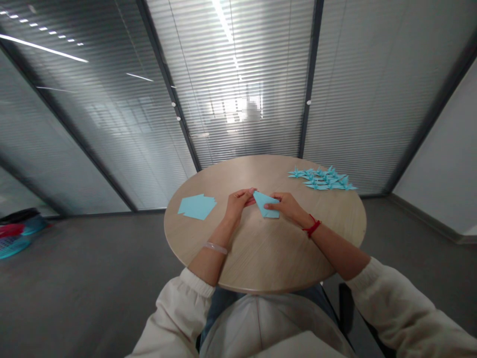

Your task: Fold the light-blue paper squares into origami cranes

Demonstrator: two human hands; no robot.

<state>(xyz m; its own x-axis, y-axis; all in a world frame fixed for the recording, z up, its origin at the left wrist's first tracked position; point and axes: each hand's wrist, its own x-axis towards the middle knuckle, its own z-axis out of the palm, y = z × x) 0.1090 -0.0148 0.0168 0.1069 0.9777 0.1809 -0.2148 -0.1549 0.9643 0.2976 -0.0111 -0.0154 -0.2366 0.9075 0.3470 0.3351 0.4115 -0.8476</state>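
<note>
Both hands are up over the table (261,258), close together but not touching, with the paper (261,201) held between them. The left hand (239,201) comes in from its side with the wrist nearly straight, thumb and fingertips pinched at the paper's pointed corner. Opposite, the right hand (286,205) grips the wider end, thumb laid flat on top, index finger along the upper edge, the remaining fingers hidden underneath. Forearms slant inward and forward, forming a wedge, a pale bangle (215,247) above the left wrist, a red band (312,227) around the right. Out to the left hand's outer side, flat blue sheets (197,206) lie overlapping; beyond the right hand and further out, folded cranes (324,180) sit in a tight cluster, wings pointing every way.
</note>
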